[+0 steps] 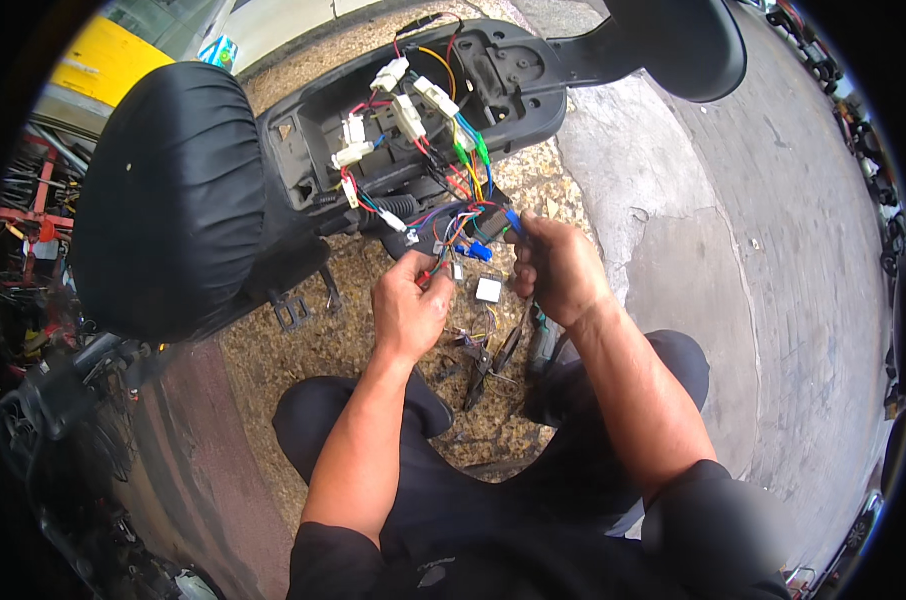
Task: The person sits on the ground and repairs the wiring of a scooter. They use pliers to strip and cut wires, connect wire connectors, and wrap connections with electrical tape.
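Note:
My left hand [410,305] pinches a bundle of thin coloured wires [453,240] beside the open footboard tray [303,180] of a scooter. Between the thumb and fingers of my right hand [563,268] is a blue connector [514,220], partly covered by the fingertips. Another blue connector [476,251] hangs among the wires between my hands. White plug connectors [409,117] with red, yellow, blue and black wires lie across the tray. Two green connectors [482,149] sit at its near edge. A small white square piece [488,290] lies below the wires.
Pliers [486,372] and a teal-handled tool [544,338] lie on the speckled ground between my knees. A black padded seat [173,200] stands at the left, with a pedal [291,311] below it. A dark fender [663,50] extends at upper right. Cluttered red racks [43,205] are far left.

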`<state>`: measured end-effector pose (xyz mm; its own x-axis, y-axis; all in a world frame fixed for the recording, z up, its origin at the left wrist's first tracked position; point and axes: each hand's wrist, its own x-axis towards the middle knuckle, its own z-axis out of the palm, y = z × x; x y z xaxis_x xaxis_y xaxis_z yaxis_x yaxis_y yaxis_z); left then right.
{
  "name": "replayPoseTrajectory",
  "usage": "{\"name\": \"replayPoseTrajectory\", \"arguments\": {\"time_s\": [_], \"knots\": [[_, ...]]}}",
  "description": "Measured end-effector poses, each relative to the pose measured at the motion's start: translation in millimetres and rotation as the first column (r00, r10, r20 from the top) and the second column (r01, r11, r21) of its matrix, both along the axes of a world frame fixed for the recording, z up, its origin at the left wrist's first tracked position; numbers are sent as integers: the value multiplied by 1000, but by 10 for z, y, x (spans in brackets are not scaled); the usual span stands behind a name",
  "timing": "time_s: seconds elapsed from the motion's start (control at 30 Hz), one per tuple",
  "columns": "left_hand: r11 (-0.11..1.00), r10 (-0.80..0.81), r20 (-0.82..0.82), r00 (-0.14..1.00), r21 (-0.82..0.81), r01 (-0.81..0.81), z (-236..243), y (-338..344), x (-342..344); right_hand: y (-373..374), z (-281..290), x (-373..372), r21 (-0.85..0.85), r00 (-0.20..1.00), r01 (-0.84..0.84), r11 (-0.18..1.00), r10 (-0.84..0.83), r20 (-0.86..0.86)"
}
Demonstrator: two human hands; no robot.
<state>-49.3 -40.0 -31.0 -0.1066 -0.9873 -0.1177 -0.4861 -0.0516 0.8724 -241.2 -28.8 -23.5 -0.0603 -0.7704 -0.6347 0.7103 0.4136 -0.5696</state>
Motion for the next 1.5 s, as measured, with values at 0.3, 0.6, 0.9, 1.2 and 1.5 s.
{"name": "replayPoseTrajectory", "arguments": {"time_s": [0.3,0.6,0.9,1.2,1.5], "knots": [[998,-1,59,998,-59,4,-33,-17,22,-28,68,-102,-181,488,-307,934,-9,-873],[1000,-13,48,999,-28,14,-43,-18,33,-15,53,-55,-163,460,-365,916,25,-887],[998,-13,31,999,-68,15,-69,-8,20,-11,114,-44,-135,471,-361,923,56,-880],[1000,-2,44,999,-31,3,-39,-15,14,-13,116,-45,-125,472,-358,925,64,-879],[999,-3,59,998,-53,6,-29,-20,20,-23,98,-47,-130,465,-362,923,58,-883]]}}
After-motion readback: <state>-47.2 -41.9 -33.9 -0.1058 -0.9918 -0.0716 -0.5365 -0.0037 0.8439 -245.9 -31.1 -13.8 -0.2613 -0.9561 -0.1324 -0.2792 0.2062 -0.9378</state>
